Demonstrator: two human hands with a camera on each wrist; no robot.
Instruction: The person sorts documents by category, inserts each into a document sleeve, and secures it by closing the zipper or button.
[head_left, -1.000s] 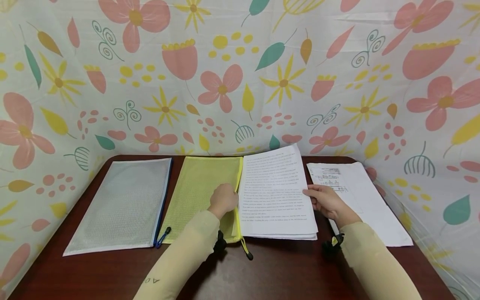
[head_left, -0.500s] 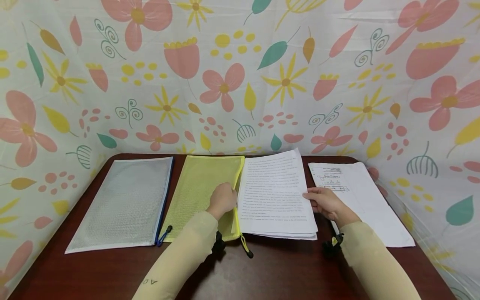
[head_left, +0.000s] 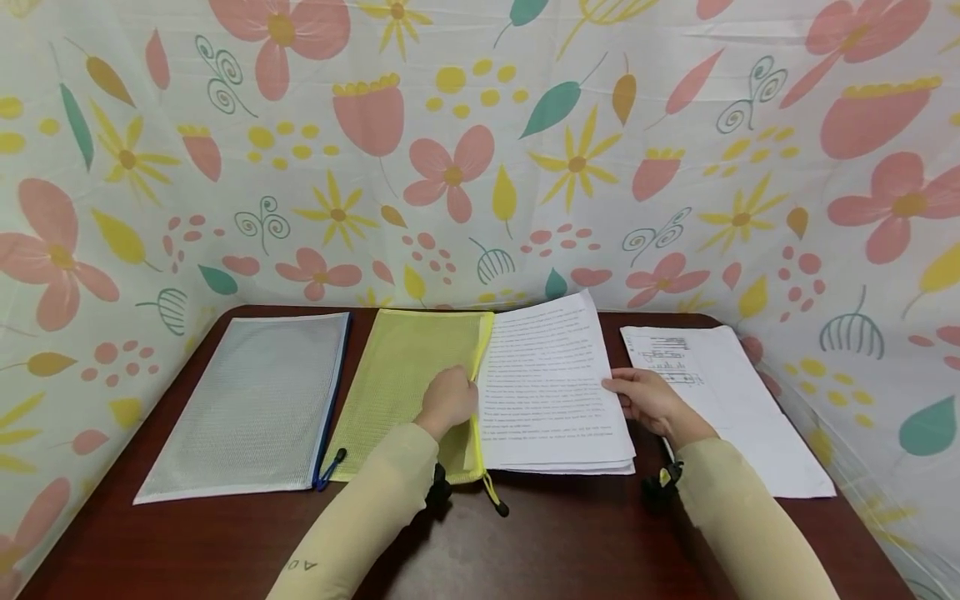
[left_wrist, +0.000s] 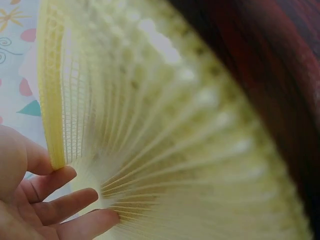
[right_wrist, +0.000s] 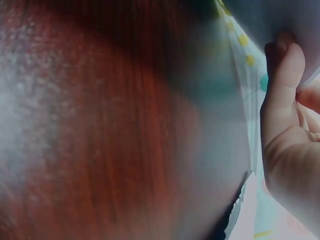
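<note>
A yellow mesh zip pouch (head_left: 401,367) lies in the middle of the table in the head view, its zip side facing right. My left hand (head_left: 447,398) pinches the edge of the pouch's opening; in the left wrist view the thumb and fingers (left_wrist: 62,175) hold the yellow edge and the mesh bows out. My right hand (head_left: 651,402) pinches the right edge of a stack of printed paper (head_left: 551,392), thumb on top. The stack's left edge meets the opening, its far right corner lifted. How far the paper sits inside the pouch is hidden.
A white mesh zip pouch (head_left: 247,400) with a blue zip lies at the left. A second stack of paper (head_left: 720,400), with a printed diagram, lies at the right. A yellow zip pull (head_left: 495,500) hangs toward the front. Patterned fabric (head_left: 450,167) stands behind the dark table (head_left: 540,550).
The paper stack and my right hand have shifted slightly left relative to the yellow pouch. The far edge of the stack dipped, then rose again. My left hand keeps its hold.
</note>
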